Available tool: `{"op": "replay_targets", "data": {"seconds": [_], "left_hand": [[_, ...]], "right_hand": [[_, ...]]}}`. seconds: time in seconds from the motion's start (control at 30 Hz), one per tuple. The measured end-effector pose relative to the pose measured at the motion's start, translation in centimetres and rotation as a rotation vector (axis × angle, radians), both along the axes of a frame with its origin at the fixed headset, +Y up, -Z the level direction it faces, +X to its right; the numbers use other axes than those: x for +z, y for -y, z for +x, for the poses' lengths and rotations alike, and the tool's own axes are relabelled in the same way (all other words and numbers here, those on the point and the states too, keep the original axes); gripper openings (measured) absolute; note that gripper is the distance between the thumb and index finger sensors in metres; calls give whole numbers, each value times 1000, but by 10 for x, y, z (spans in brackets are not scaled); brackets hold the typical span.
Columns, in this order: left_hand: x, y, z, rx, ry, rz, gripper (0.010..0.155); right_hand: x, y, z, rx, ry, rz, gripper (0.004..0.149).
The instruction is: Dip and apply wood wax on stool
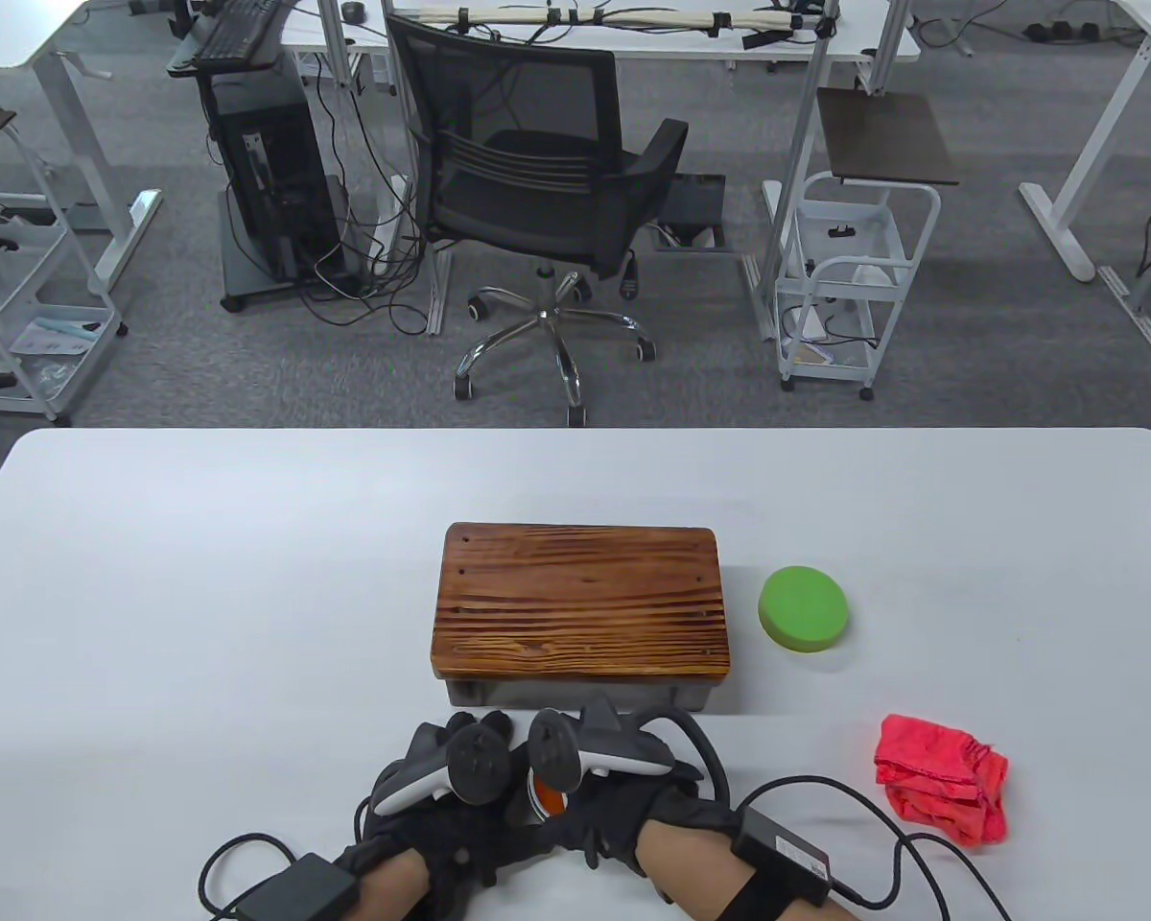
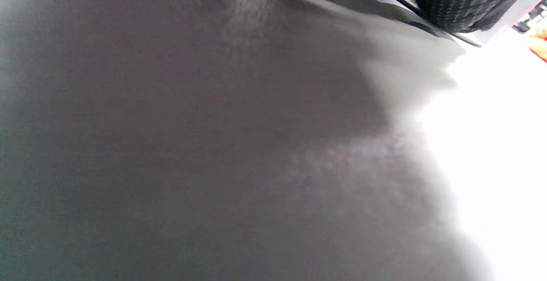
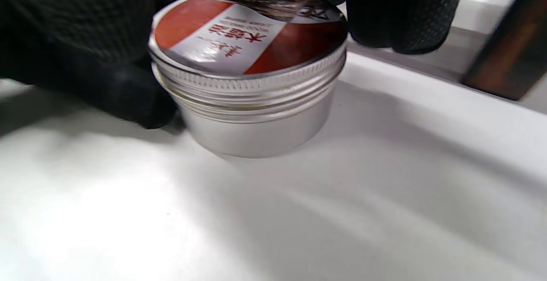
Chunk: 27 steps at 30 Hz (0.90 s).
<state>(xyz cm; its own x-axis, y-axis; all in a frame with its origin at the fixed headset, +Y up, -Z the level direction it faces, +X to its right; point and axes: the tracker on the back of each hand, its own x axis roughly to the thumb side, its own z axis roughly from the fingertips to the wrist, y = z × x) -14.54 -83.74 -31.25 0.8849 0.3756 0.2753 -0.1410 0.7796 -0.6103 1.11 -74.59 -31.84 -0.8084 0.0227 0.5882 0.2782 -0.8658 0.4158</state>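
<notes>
Table view: both hands meet at six o'clock of the wooden stool (image 1: 580,600) — left hand (image 1: 441,782) and right hand (image 1: 623,777) around the wax tin (image 1: 547,796); green sponge (image 1: 804,609) at three o'clock.

Left wrist view: blurred table (image 2: 213,144) — grip unclear.

Right wrist view: fingers (image 3: 397,11) grip the lidded tin's rim.

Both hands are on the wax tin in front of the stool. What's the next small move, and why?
Probably unscrew the lid: it still sits on the tin, with the left hand and right hand gripping from both sides. The green sponge and red cloth lie untouched beside the stool, so no dipping can start yet.
</notes>
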Motion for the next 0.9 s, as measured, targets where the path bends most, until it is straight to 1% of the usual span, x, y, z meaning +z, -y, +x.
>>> {"op": "replay_targets", "data": {"seconds": [0.03, 0.13, 0.23, 0.3, 0.4, 0.63, 0.7, 0.83, 0.9], "left_hand": [[0, 0, 0, 0, 0, 0, 76], [0, 0, 0, 0, 0, 0, 75], [0, 0, 0, 0, 0, 0, 76], [0, 0, 0, 0, 0, 0, 75], [0, 0, 0, -1, -2, -2, 75], [0, 0, 0, -4, -2, -4, 74], [0, 0, 0, -4, -3, -3, 75], [0, 0, 0, -3, -3, -4, 75], [0, 0, 0, -3, -3, -4, 74]], "right_hand": [[-2, 0, 0, 0, -53, -17, 78], [-6, 0, -1, 39, -177, -2, 76], [-9, 1, -2, 50, -240, 0, 71], [-11, 2, -3, 61, -245, 0, 69], [-10, 2, -4, 47, -237, -4, 66], [-4, 4, -5, 55, -173, 19, 67], [-2, 7, -4, 50, -138, 37, 68], [6, 12, -4, 70, -55, 113, 72], [10, 14, -6, 64, 30, 152, 73]]}}
